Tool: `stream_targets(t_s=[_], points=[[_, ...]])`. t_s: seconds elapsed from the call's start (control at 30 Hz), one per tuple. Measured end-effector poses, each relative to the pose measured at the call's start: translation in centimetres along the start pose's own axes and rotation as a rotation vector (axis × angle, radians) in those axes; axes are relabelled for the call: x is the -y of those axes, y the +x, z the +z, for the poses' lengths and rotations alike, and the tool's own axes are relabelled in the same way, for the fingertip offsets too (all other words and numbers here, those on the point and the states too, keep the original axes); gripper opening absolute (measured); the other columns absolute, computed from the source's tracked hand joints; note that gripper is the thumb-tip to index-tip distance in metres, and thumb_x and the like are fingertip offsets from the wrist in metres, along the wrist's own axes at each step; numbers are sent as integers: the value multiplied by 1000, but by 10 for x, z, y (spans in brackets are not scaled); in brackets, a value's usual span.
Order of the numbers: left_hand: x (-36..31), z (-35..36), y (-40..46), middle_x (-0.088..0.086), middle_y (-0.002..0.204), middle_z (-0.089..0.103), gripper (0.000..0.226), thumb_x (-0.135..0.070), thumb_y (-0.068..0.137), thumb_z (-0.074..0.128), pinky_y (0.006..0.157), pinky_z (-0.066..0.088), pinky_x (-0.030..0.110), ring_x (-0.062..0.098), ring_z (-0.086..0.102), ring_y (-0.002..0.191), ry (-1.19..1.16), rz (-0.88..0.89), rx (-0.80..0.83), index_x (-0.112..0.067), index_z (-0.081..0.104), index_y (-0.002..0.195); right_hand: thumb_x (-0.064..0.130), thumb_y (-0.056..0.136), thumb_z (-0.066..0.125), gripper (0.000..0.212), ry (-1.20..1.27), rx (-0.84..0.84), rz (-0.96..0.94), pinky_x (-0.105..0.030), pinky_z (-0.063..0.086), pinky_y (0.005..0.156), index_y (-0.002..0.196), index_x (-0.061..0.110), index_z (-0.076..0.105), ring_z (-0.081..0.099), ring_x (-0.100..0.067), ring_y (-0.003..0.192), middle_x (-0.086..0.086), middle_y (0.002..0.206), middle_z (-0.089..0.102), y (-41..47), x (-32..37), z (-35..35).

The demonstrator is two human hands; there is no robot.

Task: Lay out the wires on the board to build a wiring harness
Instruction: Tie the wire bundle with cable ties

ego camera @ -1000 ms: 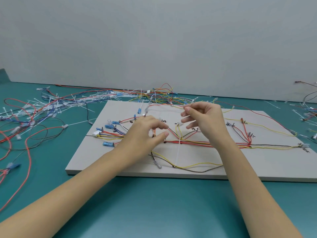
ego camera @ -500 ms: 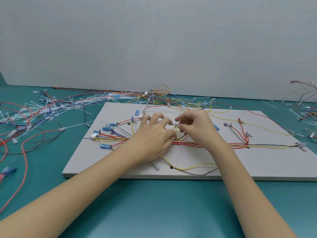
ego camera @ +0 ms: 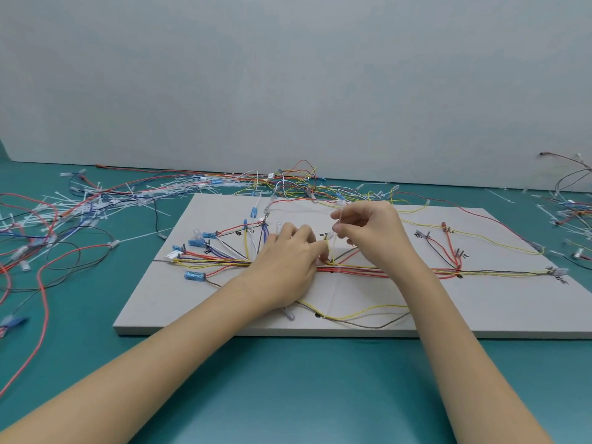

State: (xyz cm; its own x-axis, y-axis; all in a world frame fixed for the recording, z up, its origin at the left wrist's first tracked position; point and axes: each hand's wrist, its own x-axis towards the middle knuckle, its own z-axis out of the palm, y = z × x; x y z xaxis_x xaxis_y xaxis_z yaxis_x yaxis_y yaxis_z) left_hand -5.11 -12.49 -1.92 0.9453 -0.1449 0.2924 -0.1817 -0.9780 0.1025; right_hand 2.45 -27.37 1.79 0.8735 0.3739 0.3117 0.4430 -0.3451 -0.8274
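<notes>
a plain pale grey wall (ego camera: 288, 75) rises behind a teal tabletop (ego camera: 320, 379).

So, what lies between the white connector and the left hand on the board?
In the head view, a fanned wire bundle runs from the white connector to the left hand.

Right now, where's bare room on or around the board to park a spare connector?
Free: the teal table between both forearms, in front of the board; the board's near right corner, below the yellow wire. Crowded: the zip-tie pile far left, the trunk bundle mid-board.
</notes>
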Motion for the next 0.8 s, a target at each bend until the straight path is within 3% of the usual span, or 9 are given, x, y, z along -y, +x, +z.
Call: stream_targets(t_s=[0.3, 0.4, 0.5, 0.6, 0.7, 0.8], points=[[-10, 7, -4, 1, 137, 29, 33, -22, 99, 35, 95, 28, 38, 23, 25, 122, -38, -112, 34, -28, 55, 125, -8, 79, 69, 19, -51, 24, -57, -18, 47, 62, 85, 9, 72, 62, -11, 63, -11, 82, 71, -1, 2, 5], [-12, 7, 2, 0, 127, 36, 32, -22, 99, 34, 95, 27, 40, 25, 31, 119, -100, -139, 96, -27, 55, 123, -11, 79, 68, 16, -88, 62, -77, -13, 48, 64, 90, 1, 73, 61, -7, 66, -8, 88, 71, -2, 1, 11], [-5, -3, 13, 3, 119, 46, 30, -27, 101, 36, 96, 35, 41, 26, 39, 117, -243, -195, 140, -29, 62, 116, -11, 79, 67, 17, -97, 84, -69, -25, 55, 74, 92, -1, 74, 65, -15, 74, -13, 90, 73, -2, 0, 12], [-4, -9, 21, 8, 106, 54, 24, -29, 98, 47, 86, 43, 41, 29, 52, 106, -282, -221, 81, -24, 70, 103, -10, 79, 66, 17, -112, 107, -60, -33, 56, 77, 90, 1, 74, 67, -19, 77, -14, 89, 73, -2, -1, 11], [-6, -11, 28, 5, 97, 66, 15, -27, 88, 60, 76, 46, 34, 28, 60, 95, -283, -254, 48, -22, 74, 88, -10, 78, 66, 18, -134, 119, -43, -26, 55, 71, 89, 0, 75, 66, -12, 70, -5, 79, 72, -1, -2, 9], [-3, -13, 32, 3, 89, 71, 8, -22, 80, 68, 74, 54, 33, 23, 66, 86, -453, -328, 90, -22, 76, 82, -11, 78, 66, 17, -116, 140, -23, -19, 53, 64, 87, 0, 75, 64, -4, 64, -2, 76, 71, -2, -2, 8]])
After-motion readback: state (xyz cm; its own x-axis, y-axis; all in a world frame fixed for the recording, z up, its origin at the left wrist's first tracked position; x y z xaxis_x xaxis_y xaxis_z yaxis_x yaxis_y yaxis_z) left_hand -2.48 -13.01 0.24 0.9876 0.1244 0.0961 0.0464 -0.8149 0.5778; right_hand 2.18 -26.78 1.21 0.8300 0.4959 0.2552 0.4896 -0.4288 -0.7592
